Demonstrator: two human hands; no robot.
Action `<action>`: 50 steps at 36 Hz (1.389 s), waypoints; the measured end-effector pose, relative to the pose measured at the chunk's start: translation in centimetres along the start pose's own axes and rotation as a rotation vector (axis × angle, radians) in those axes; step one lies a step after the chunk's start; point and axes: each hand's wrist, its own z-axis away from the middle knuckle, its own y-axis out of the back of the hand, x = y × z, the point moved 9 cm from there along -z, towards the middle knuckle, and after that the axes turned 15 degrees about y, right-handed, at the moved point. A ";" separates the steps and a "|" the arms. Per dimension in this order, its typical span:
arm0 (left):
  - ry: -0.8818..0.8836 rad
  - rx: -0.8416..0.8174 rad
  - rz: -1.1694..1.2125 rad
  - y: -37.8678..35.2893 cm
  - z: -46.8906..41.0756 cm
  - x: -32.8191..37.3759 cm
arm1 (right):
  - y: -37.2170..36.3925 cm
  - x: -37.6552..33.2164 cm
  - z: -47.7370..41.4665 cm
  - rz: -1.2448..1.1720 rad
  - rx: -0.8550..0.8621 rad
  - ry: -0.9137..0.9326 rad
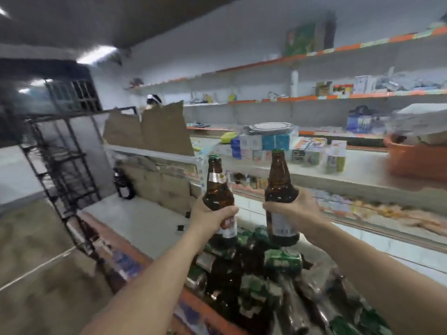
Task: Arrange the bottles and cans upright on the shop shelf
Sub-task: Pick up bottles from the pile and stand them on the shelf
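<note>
My left hand (pixel 211 213) grips a brown glass bottle (pixel 219 187) with a white and red label, held upright in the air. My right hand (pixel 294 209) grips a second brown bottle (pixel 280 184), also upright, a little to the right of the first. Both bottles hang above a heap of green cans (pixel 283 261) and dark bottles (pixel 227 279) lying on their sides on the white shelf (pixel 135 221). The shelf's left part is bare, with one dark bottle (pixel 123 184) standing at its back corner.
Cardboard sheets (pixel 157 134) lean behind the shelf. Upper shelves hold small boxes (pixel 266 143), stacked plates (pixel 268 128) and an orange basin (pixel 416 160). A black metal rack (pixel 60 165) stands to the left beside the floor.
</note>
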 end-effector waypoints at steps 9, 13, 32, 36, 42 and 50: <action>0.003 0.332 0.021 21.7 1.9 -1.3 | -22.6 -5.4 -3.6 -0.123 -0.293 0.096; 0.022 0.489 0.014 30.2 3.0 -2.5 | -31.7 -7.1 -4.3 -0.147 -0.369 0.110; 0.103 0.749 0.101 54.4 2.9 -8.4 | -59.4 -11.5 -6.7 -0.248 -0.546 0.124; 0.145 0.755 0.091 57.8 -0.3 -9.9 | -63.9 -10.2 -8.6 -0.249 -0.585 0.100; 0.169 0.786 0.092 62.5 -6.4 -10.5 | -71.3 -8.9 -13.5 -0.244 -0.632 0.120; 0.174 0.838 0.107 71.1 -18.4 -10.1 | -83.4 -6.1 -24.1 -0.279 -0.660 0.101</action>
